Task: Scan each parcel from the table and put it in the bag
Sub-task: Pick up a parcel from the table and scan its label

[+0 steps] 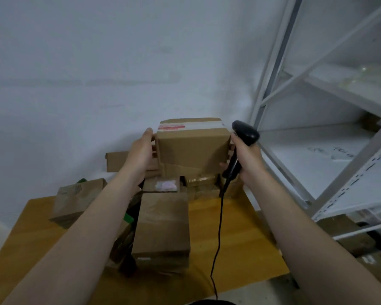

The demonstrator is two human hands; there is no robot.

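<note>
Held parcel (191, 148): a plain brown corrugated-cardboard box, roughly cubic, raised above the far end of the table (240, 238) and clear of it. A band of clear tape and a white label with blurred red print run across its top edge. Its lower flap is creased and ragged.

Table: smooth yellow-brown wood-grain top. On it, directly below the held parcel, sit the stacked parcels (198, 183), small brown boxes with glossy tape. The large parcel (163, 223), a tall cardboard box with a dull, scuffed face, stands at the table's middle. A crumpled brown wrapped parcel (75, 199) leans at the table's left edge.

Scanner (244, 133): black moulded plastic with a rounded head and a tapered handle. Its thin black cable (218, 227) hangs down across the table's near edge.

Left hand (141, 150): arm extended forward and bare. It grips the held parcel's left side, with the thumb up at the top corner and the fingers wrapped behind.

Right hand (246, 157): arm extended forward. It is closed firmly round the scanner's handle, head uppermost, just beside the held parcel's right side. Fingertips show against that side; whether they bear load cannot be told.

Right of the table stands a white metal shelving rack (317, 106), with perforated uprights and diagonal braces. Behind the table is a flat white wall (97, 62).
</note>
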